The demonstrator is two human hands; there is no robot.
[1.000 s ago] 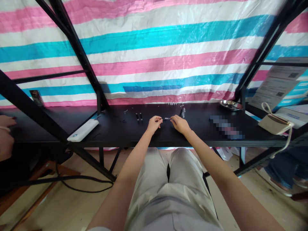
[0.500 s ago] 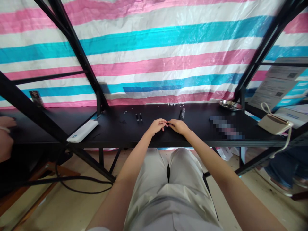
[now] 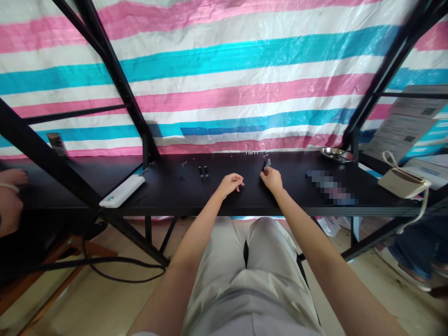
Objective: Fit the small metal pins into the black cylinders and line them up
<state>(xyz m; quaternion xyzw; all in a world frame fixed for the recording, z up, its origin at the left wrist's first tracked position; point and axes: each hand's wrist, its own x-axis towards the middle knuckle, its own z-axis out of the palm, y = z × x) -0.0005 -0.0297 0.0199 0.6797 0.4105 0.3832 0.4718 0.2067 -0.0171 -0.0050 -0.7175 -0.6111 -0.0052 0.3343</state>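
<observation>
My left hand (image 3: 231,183) hovers over the front of the black table (image 3: 168,186), fingers loosely bent and apart, with nothing visible in them. Farther right, my right hand (image 3: 273,179) is closed, fingertips pinched at a small dark stick-like piece (image 3: 263,165). Just beyond those fingertips lies a small clear piece (image 3: 268,162), partly covered by the hand. Two short black cylinders with light ends (image 3: 203,171) stand side by side to the left of my left hand.
Several small white bits (image 3: 251,153) line the back edge. A metal dish (image 3: 337,155) sits back right, near a blurred patch (image 3: 331,187) and a beige pouch (image 3: 402,181). A white power bank-like block (image 3: 122,191) lies left, by black frame posts. Another person's hand (image 3: 13,177) shows far left.
My hands were together over the table, fingertips meeting at a small dark piece. The right hand has moved away, right and back, to the dark and clear pieces; the left has barely moved.
</observation>
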